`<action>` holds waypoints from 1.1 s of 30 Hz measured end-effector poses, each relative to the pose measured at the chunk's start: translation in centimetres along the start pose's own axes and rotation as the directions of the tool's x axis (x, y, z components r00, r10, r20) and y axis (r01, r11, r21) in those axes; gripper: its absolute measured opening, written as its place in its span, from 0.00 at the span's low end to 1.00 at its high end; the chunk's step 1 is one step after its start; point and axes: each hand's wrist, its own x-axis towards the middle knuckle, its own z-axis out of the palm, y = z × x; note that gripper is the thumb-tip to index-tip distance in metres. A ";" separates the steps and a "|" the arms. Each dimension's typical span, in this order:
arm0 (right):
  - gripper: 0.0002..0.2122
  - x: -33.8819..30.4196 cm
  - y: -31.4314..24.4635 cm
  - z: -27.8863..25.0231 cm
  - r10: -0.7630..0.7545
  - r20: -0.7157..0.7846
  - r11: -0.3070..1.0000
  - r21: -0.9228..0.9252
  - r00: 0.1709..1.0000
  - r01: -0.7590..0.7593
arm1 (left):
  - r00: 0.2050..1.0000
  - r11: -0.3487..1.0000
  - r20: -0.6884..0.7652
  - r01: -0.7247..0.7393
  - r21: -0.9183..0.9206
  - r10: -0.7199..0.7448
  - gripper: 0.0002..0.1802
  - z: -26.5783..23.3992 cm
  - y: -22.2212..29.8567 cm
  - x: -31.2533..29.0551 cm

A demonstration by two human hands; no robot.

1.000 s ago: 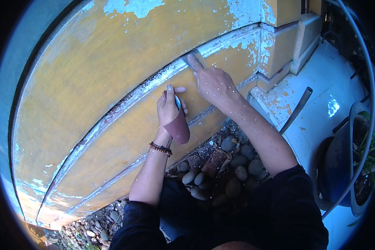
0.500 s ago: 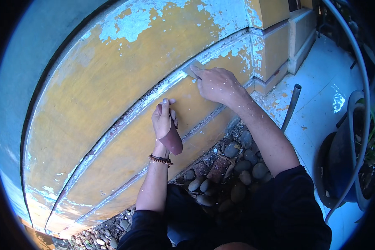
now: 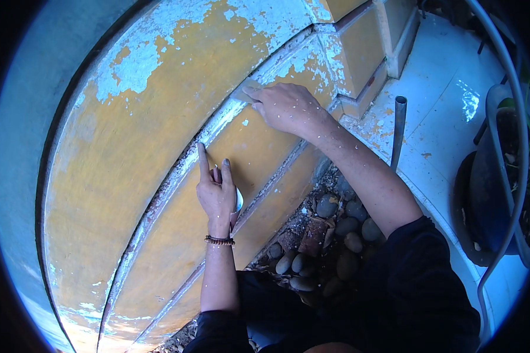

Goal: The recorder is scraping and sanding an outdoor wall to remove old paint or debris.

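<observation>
The wall (image 3: 135, 141) is curved and yellow, with flaked pale-blue patches and long recessed grooves. My right hand (image 3: 285, 109) pinches a small flat grey piece (image 3: 240, 93) against the upper groove (image 3: 221, 117); whether it is folded sandpaper or a scraper blade, I cannot tell. Lower down, my left hand (image 3: 215, 197) stretches its index finger to the same groove, the tip at its edge. A curled sheet of reddish-brown sandpaper (image 3: 238, 203) is tucked in that hand, mostly hidden behind the palm. Pale flecks dot my right hand and forearm.
Rounded stones (image 3: 327, 206) and broken brick (image 3: 313, 236) lie along the wall's foot. An upright grey pipe (image 3: 398, 132) stands at right, on pale tiles (image 3: 430, 126) strewn with paint flakes. A hose (image 3: 519, 176) hangs before a dark plant pot (image 3: 483, 200).
My view has shifted. The right hand has slid down-left along the groove with the grey piece. My left index finger has stretched out to the groove, and the sandpaper has turned behind the palm.
</observation>
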 end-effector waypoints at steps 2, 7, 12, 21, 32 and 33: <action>0.22 0.4 0.7 1.1 -0.028 -0.109 0.998 0.048 0.994 0.033 | 1.000 1.000 -0.003 -0.007 0.010 0.007 0.41 0.4 0.3 -0.2; 0.23 0.9 -0.5 4.2 0.027 -0.112 0.989 0.148 0.993 -0.010 | 1.000 0.999 -0.010 0.002 0.036 -0.001 0.44 0.4 0.5 -0.4; 0.24 0.7 0.1 3.9 0.085 -0.036 0.972 0.224 0.996 -0.075 | 0.999 0.995 -0.036 -0.027 0.100 0.030 0.43 0.7 0.8 -0.2; 0.30 0.0 0.9 1.0 0.069 0.240 0.994 0.070 0.968 -0.088 | 0.999 0.975 -0.017 -0.033 0.221 0.038 0.42 -0.2 0.7 -0.5; 0.34 -0.3 1.4 0.8 0.046 0.222 0.998 0.021 0.974 -0.052 | 1.000 0.975 0.022 -0.024 0.220 0.019 0.43 -0.6 0.9 -0.5; 0.34 -0.3 1.5 0.9 0.046 0.222 0.998 0.019 0.974 -0.051 | 0.999 0.971 0.033 -0.011 0.240 0.003 0.44 -0.7 1.0 -0.5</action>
